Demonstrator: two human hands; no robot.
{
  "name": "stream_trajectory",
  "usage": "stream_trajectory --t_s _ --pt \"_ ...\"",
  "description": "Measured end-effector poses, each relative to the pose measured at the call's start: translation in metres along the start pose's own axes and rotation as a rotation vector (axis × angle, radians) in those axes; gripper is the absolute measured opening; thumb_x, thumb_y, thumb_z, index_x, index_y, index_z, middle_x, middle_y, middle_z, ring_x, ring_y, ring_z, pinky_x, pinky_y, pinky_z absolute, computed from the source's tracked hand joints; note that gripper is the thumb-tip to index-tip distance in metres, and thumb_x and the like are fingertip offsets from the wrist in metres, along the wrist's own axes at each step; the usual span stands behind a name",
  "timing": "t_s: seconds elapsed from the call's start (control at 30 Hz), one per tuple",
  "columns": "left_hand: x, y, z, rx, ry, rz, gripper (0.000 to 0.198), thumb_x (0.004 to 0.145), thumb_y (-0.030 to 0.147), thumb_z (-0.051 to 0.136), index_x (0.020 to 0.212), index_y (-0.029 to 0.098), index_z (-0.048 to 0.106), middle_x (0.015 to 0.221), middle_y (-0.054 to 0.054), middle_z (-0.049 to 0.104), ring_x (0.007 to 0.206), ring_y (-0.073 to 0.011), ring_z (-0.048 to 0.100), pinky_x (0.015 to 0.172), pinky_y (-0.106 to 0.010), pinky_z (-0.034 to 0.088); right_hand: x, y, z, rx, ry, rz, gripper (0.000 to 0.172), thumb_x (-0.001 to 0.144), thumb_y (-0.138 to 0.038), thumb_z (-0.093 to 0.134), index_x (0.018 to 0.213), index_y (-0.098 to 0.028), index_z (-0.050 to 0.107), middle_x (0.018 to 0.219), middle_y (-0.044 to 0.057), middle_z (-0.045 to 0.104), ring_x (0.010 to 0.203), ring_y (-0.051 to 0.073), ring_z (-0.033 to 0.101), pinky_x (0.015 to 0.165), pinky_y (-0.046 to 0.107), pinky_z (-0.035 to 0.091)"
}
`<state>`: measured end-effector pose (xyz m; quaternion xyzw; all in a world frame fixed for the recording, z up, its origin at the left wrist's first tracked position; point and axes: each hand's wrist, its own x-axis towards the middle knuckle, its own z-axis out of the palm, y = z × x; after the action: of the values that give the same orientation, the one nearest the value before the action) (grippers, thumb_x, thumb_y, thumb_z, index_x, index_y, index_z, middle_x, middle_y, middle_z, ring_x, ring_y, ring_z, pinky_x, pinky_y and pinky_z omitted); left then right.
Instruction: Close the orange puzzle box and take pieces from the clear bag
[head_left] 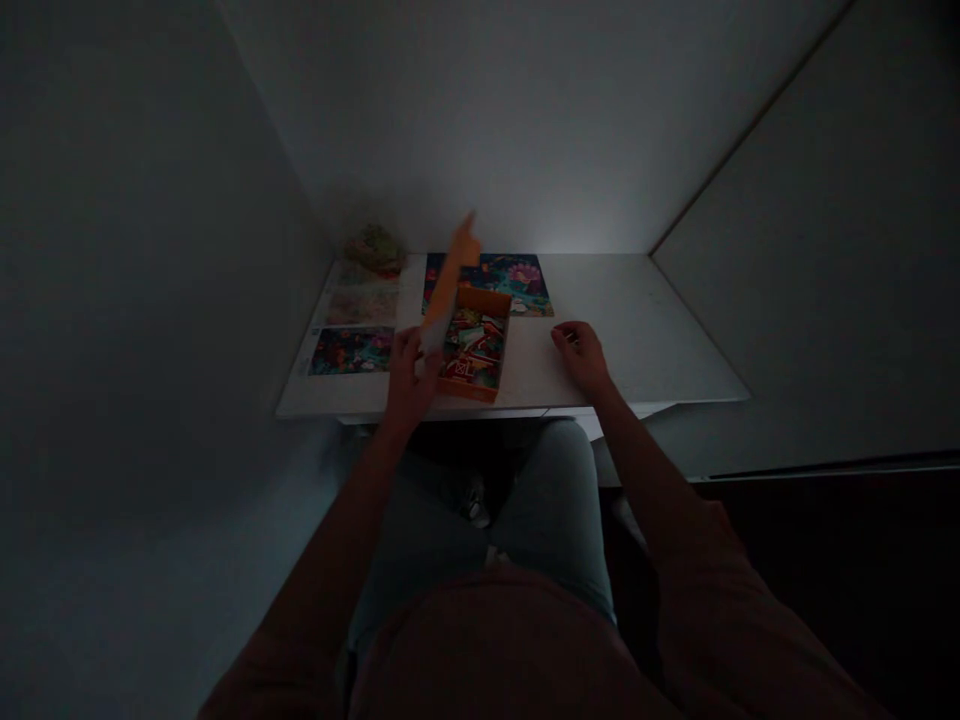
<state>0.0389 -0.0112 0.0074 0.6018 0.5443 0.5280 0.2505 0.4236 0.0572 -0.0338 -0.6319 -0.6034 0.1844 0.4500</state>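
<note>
The left hand (409, 378) is at the lower middle of the table, its fingers closed around the lower end of a flat orange cardboard panel (450, 275), which it holds tilted up and leaning away from the person. A pale strip shows near the grip; the dim light leaves unclear whether it is the panel's underside or a separate sheet. The panel's upper end overlaps a multicoloured printed sheet and is blurred.

Just beside that hand sits an open, shallow orange cardboard box (471, 392), packed with many small, brightly coloured pieces (471, 350) that are too jumbled and dark to count. The right hand (581, 358) rests on the white table (637, 340) to the right of the box, fingers loosely curled and holding nothing visible.

Three printed sheets can be clearly told apart: a vivid blue-and-pink one (499, 280) behind the box, a dark multicoloured one (351, 351) at the left, and a pale one (362, 307) above it. A crumpled green object (375, 248) sits at the far left corner, its nature hard to make out. No writing or brand can be read. Pale blue jeans (551, 500) fill the lower middle of the frame, below a rust-coloured shirt (487, 650).
</note>
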Motion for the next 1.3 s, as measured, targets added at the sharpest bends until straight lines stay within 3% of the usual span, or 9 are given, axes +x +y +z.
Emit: stream_trajectory --t_s 0.07,0.17,0.37,0.53,0.7,0.87,0.97,1.17,1.3 --pt "-0.007 0.008 0.005 0.062 -0.119 0.076 0.072 0.109 0.082 0.078 0.159 0.030 0.083 0.174 -0.021 0.069 0.170 -0.0407 0.067 0.144 -0.065 0.061 0.000 -0.001 0.000 0.003 -0.002 0.002 0.038 0.102 -0.066 0.076 0.113 -0.029 0.076 0.123 0.017 0.085 0.114 0.037 0.079 0.118 0.066 0.067" --pt "-0.023 0.020 0.010 0.227 -0.244 0.141 0.091 0.088 0.081 0.106 0.161 0.030 0.085 0.188 -0.023 0.057 0.179 -0.0503 0.057 0.152 -0.072 0.052 -0.002 -0.003 -0.002 0.012 0.003 0.009 0.038 0.103 -0.068 0.076 0.111 -0.030 0.076 0.122 0.017 0.085 0.112 0.038 0.079 0.116 0.067 0.068" --pt "-0.066 0.032 0.036 0.418 -0.116 0.074 0.129 0.074 0.083 0.116 0.181 0.029 0.067 0.200 -0.036 0.037 0.189 -0.0702 0.035 0.153 -0.091 0.040 -0.004 -0.005 -0.003 0.038 0.003 0.025 0.041 0.102 -0.072 0.076 0.109 -0.031 0.074 0.120 0.017 0.085 0.111 0.038 0.079 0.115 0.068 0.068" --pt "-0.073 0.039 0.058 0.368 -0.096 -0.096 0.118 0.085 0.063 0.116 0.183 0.027 0.060 0.200 -0.038 0.029 0.190 -0.0677 0.037 0.153 -0.088 0.042 -0.006 -0.009 -0.004 0.048 0.005 0.053 0.046 0.099 -0.077 0.076 0.108 -0.032 0.073 0.116 0.016 0.084 0.107 0.038 0.076 0.112 0.066 0.067" --pt "-0.068 0.054 0.056 0.436 -0.168 -0.163 0.110 0.096 0.051 0.107 0.189 0.021 0.055 0.194 -0.039 0.034 0.190 -0.0580 0.042 0.156 -0.075 0.045 -0.009 -0.013 -0.008 0.042 -0.023 0.096 0.046 0.099 -0.075 0.075 0.111 -0.031 0.073 0.121 0.021 0.087 0.110 0.039 0.078 0.110 0.063 0.066" --pt "-0.074 0.054 0.057 0.494 -0.132 -0.201 0.115 0.095 0.053 0.108 0.191 0.027 0.048 0.204 -0.042 0.019 0.198 -0.0653 0.024 0.149 -0.093 0.041 -0.009 -0.011 -0.009 0.031 -0.051 0.125 0.033 0.101 -0.071 0.076 0.107 -0.039 0.073 0.125 0.024 0.090 0.114 0.044 0.082 0.114 0.069 0.067" --pt "-0.074 0.048 0.062 0.407 -0.045 -0.214 0.133 0.085 0.066 0.115 0.190 0.030 0.044 0.208 -0.044 0.007 0.198 -0.0694 0.017 0.146 -0.099 0.036 -0.008 -0.009 -0.007 0.019 -0.034 0.124 0.039 0.098 -0.078 0.076 0.104 -0.039 0.074 0.121 0.020 0.090 0.111 0.045 0.084 0.112 0.072 0.070" --pt "-0.072 0.043 0.057 0.313 0.018 -0.184 0.114 0.089 0.042 0.113 0.185 0.031 0.052 0.189 -0.038 0.044 0.185 -0.0620 0.048 0.149 -0.088 0.043 -0.009 -0.008 -0.008 0.003 -0.011 0.109 0.054 0.092 -0.089 0.078 0.104 -0.037 0.075 0.114 0.018 0.090 0.110 0.046 0.084 0.110 0.072 0.071" --pt "-0.084 0.039 0.030 0.352 -0.006 -0.147 0.114 0.087 0.051 0.113 0.183 0.028 0.057 0.181 -0.035 0.052 0.177 -0.0581 0.058 0.149 -0.078 0.052 -0.011 -0.011 -0.008 -0.014 -0.028 0.108 0.050 0.092 -0.085 0.076 0.105 -0.037 0.072 0.118 0.023 0.091 0.113 0.049 0.085 0.112 0.072 0.068"
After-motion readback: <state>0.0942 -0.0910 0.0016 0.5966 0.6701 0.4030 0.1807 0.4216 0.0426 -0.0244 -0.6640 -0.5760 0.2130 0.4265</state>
